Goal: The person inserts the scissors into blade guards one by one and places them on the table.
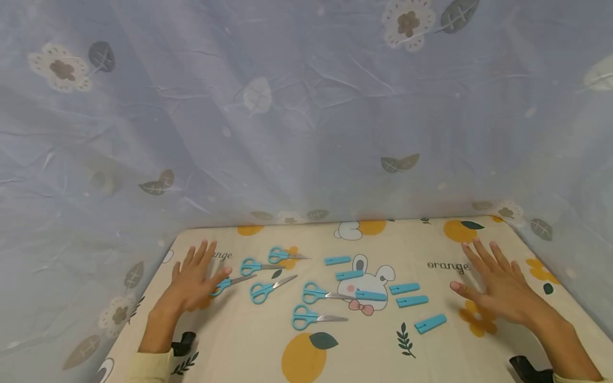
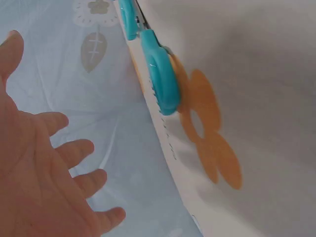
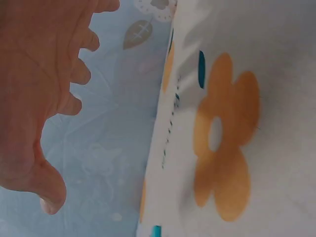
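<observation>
fingers (image 2: 76,152) spread wide, nothing held, l hand (image 1: 189,286) & r hand (image 1: 508,293) nr side edges of worktop (image 1: 366,348), prob so scissors (image 1: 311,318) & blue caps (image 1: 412,301) btwn lie unblocked.

On the far side and down the left and right, I have a creased blue-grey sheet (image 1: 297,133) around me like walls, printed with pale flowers (image 1: 61,68) and grey and brown leaves (image 1: 460,15). My near space is a flat surface under cream cloth (image 1: 364,351), patterned with oranges (image 1: 304,359), yellow-orange blossoms (image 1: 478,319) and a white rabbit (image 1: 375,282). I see soft, muted light and faint shadows on the cloth.
</observation>
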The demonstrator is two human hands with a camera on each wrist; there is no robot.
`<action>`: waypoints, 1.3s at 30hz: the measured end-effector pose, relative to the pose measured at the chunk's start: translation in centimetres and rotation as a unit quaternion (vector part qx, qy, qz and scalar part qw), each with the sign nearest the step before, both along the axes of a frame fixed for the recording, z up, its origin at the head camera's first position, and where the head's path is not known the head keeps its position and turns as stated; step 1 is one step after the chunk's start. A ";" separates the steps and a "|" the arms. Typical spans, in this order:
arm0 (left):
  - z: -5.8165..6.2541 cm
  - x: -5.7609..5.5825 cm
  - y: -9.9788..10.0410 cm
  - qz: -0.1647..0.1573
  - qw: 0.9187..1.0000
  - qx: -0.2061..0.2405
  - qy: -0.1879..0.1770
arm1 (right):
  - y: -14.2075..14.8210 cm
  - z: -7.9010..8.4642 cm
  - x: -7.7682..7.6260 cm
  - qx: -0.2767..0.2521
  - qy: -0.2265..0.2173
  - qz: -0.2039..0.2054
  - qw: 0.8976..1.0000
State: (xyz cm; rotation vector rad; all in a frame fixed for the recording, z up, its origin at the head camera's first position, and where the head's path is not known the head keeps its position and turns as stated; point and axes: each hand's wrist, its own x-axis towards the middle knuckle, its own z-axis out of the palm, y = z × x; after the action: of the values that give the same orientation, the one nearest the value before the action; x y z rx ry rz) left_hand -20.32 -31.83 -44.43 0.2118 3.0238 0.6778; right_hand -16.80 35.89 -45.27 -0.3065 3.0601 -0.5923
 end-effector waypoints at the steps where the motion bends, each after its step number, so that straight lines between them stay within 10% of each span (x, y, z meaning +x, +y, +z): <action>1: -0.1 0.0 0.0 -0.002 1.000 0.001 0.000 | -0.1 -0.2 0.1 0.000 -0.003 0.001 1.000; 39: -2.4 -0.3 -3.1 -0.054 0.996 0.067 0.028 | 0.3 -2.4 1.5 -0.169 -0.039 0.069 0.982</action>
State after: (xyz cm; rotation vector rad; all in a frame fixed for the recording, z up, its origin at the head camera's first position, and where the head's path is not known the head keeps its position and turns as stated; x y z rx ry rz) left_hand -20.61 -34.92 -46.78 0.4034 2.9937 0.8798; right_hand -15.25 36.20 -47.68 -0.4830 2.8237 -1.0851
